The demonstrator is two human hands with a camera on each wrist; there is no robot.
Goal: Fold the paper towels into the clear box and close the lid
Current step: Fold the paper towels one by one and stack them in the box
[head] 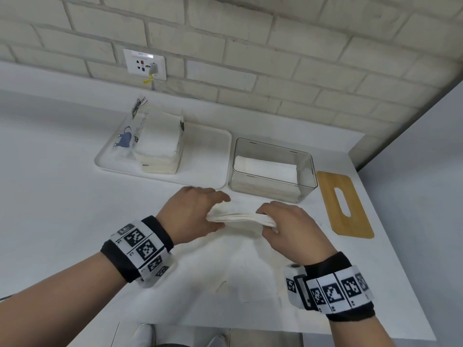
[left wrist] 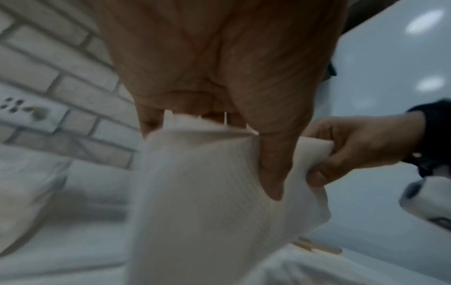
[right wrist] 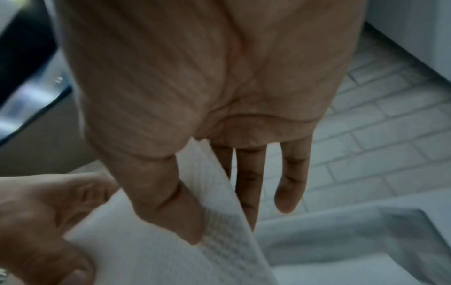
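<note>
Two hands share one bundle of paper towels (head: 240,218), held just above the counter (head: 62,184). The left hand (head: 194,214) grasps the bundle's left end, thumb underneath and fingers laid over the top; the right hand (head: 288,226) pinches the right end between thumb and fingers, with the towels bending down around that thumb. Both wrist views show textured white sheets caught between thumb and fingers. Just beyond the right hand's fingertips stands the clear box (head: 307,181), uncovered, with white towels already lying flat inside. To the right of that hand the wooden lid (head: 333,196) lies flat on the counter, apart from the box. Beyond the left hand sits a white tray (head: 208,156) carrying an opened pack of towels (head: 157,139).
</note>
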